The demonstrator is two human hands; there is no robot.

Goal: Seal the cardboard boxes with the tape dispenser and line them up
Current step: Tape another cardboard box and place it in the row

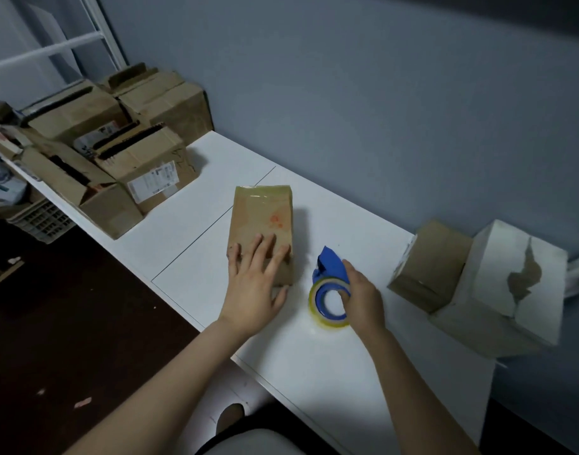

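Observation:
A small brown cardboard box with an orange mark lies flat in the middle of the white table; shiny tape covers its far end. My left hand rests flat on its near end, fingers spread. Just right of the box sits a blue tape dispenser with a yellowish roll of clear tape, resting on the table. My right hand grips the dispenser, fingers hooked into the roll's core. At the right, a brown box and a larger white-faced torn box stand side by side against the wall.
A pile of several open and worn cardboard boxes fills the far left end of the table. A grey plastic crate sits below that end. The blue-grey wall runs along the table's far side. Dark floor lies to the left.

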